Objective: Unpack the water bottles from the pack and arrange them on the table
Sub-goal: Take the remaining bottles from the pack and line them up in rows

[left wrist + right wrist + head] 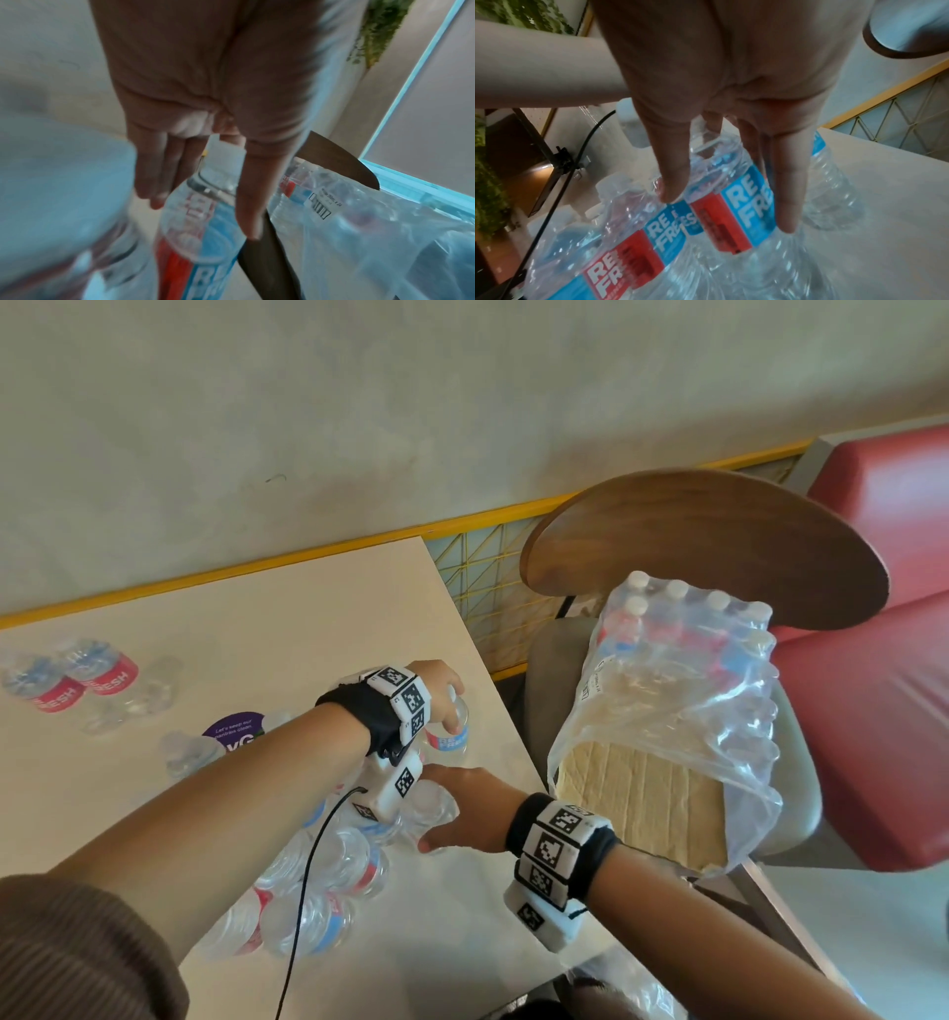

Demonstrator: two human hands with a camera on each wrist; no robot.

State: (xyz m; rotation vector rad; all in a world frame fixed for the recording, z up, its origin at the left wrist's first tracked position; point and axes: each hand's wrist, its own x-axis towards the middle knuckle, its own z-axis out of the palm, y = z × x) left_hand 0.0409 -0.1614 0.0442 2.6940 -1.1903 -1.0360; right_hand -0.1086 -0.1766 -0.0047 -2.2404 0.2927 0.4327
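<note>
My left hand [452, 711] grips a clear water bottle [454, 737] by its neck near the right edge of the cream table [308, 618]. In the left wrist view the left hand [203, 217] has fingers and thumb on either side of that upright, red-and-blue-labelled bottle [205, 253]. Just in front, my right hand [429, 809] holds another bottle [436, 806]. The right hand [729, 210] clasps its blue label [746, 219] between thumb and fingers. A torn plastic pack [683, 654] with several bottles sits on a chair to the right.
Several bottles [318, 880] are clustered on the table's near side, two more [77, 675] lie at the far left. A bare cardboard base [642, 803] shows in the pack's front half. The chair's wooden backrest [703, 546] and a red bench [873, 660] stand beyond. A black cable [303, 891] hangs from my left wrist.
</note>
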